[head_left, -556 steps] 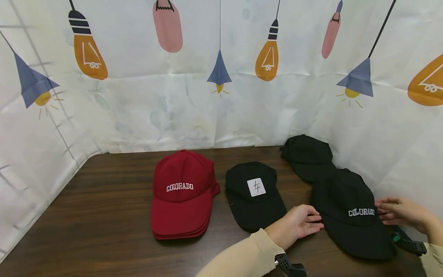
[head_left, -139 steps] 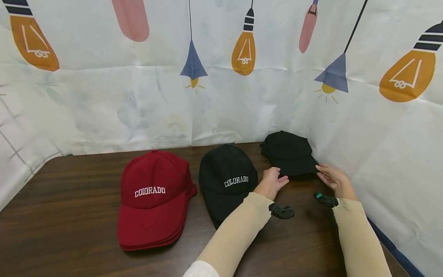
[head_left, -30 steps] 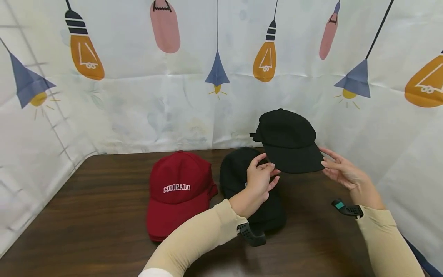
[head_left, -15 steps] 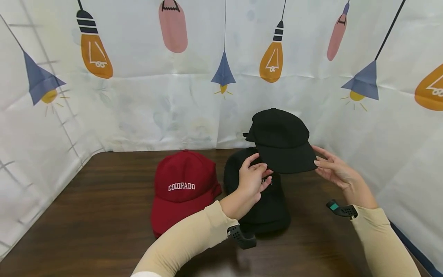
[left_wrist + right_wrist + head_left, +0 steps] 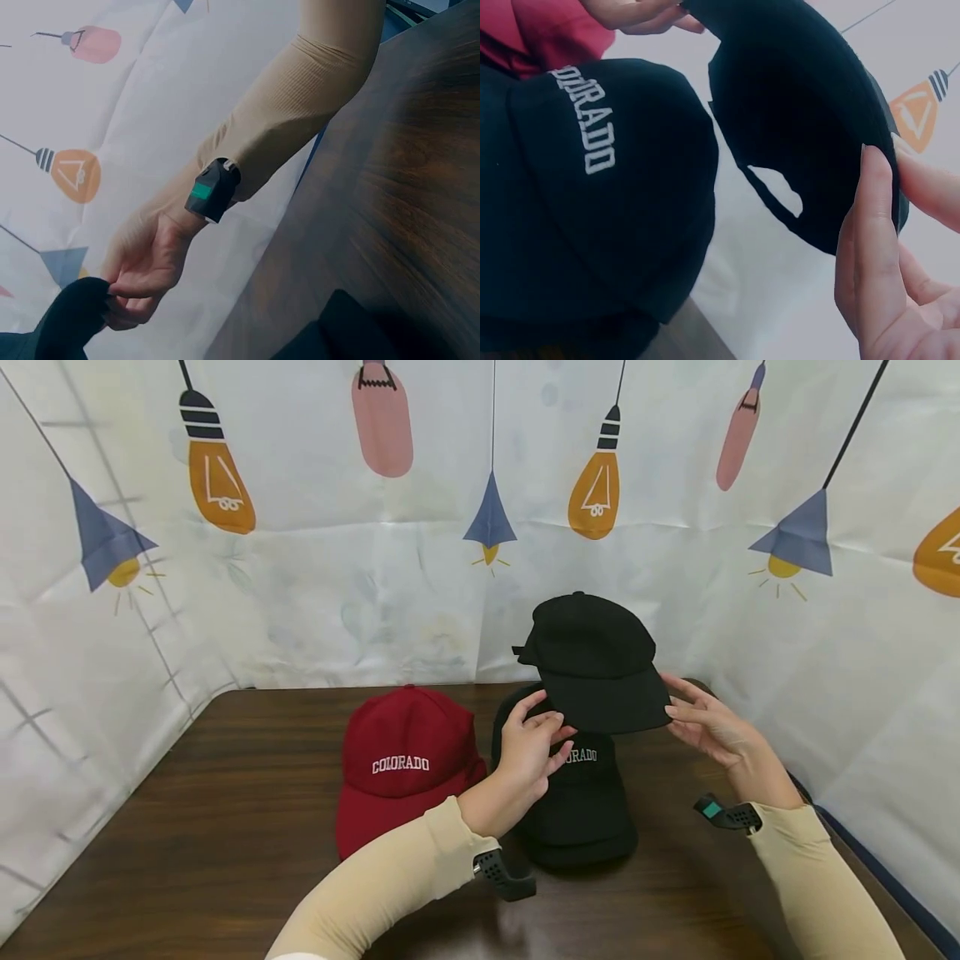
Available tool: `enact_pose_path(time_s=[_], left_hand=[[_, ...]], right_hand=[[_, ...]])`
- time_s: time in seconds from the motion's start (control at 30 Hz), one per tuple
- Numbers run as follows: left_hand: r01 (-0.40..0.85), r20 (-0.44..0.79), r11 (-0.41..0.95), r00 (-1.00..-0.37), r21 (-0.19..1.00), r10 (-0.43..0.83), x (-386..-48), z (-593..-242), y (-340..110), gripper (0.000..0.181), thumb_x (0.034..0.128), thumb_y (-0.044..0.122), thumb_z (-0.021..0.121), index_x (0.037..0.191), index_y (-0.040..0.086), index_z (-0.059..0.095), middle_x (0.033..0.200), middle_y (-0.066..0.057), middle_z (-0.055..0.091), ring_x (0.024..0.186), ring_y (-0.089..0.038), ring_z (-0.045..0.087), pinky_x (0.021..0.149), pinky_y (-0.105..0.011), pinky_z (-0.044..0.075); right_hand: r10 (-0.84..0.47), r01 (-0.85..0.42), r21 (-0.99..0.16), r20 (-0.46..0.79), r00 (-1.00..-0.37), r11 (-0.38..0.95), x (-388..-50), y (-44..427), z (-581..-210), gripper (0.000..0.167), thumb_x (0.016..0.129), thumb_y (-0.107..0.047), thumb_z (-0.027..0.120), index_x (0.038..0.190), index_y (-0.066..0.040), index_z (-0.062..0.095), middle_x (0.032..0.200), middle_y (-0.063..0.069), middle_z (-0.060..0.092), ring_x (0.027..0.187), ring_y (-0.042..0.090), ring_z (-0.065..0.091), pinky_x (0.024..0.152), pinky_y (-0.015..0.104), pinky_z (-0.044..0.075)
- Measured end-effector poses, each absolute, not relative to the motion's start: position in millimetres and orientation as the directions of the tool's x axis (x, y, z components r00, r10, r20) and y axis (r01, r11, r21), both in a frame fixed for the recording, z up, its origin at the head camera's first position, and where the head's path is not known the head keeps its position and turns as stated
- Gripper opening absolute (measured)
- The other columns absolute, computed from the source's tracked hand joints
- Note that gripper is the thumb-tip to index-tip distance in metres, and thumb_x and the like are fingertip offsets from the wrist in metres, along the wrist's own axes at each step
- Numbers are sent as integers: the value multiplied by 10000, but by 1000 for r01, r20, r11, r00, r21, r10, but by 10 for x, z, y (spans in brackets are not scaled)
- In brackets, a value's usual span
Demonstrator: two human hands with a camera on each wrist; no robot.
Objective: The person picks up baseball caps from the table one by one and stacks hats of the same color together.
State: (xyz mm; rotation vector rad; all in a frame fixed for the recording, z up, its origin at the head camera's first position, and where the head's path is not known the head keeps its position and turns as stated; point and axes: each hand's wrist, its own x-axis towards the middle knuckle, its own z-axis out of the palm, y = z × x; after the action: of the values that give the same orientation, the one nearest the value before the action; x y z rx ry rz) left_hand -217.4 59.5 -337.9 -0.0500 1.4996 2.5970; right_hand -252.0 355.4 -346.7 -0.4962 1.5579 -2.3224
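Note:
A plain black baseball cap [image 5: 592, 639] is in the air, brim toward me. My left hand [image 5: 517, 768] pinches the brim's left side, and my right hand [image 5: 712, 731] pinches its right corner between thumb and fingers. Below it on the table lies a black cap lettered COLORADO [image 5: 577, 802], partly hidden by the raised cap and my left hand. From the right wrist view, the raised cap's hollow underside [image 5: 795, 120] and back strap opening show beside the lettered cap [image 5: 630, 202]. The left wrist view catches my right hand [image 5: 146, 270] on the brim [image 5: 71, 315].
Left of the black caps sits a stack of red COLORADO caps [image 5: 408, 739], partly behind my left arm. The brown wooden table [image 5: 225, 827] backs onto a white curtain [image 5: 315, 610] printed with lamps, which also closes in both sides.
The lettered black cap went from the right onto the paper-labelled cap's place. Both hands then lifted the plain cap from the back right corner and carried it left, over the lettered one.

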Motion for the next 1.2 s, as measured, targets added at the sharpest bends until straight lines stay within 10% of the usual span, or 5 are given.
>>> enact_pose_path(time_s=[1.2], left_hand=[[-217, -189, -511, -976, 832, 108, -2158, -3547, -7, 490, 1009, 29, 589, 1478, 99, 463, 1005, -50, 569, 778, -125, 675, 708, -253, 557]], right_hand=[[-425, 136, -945, 4, -905, -298, -2581, 2971, -3621, 660, 1029, 78, 520, 1585, -136, 235, 1163, 21, 640, 989, 111, 695, 835, 225, 564]])
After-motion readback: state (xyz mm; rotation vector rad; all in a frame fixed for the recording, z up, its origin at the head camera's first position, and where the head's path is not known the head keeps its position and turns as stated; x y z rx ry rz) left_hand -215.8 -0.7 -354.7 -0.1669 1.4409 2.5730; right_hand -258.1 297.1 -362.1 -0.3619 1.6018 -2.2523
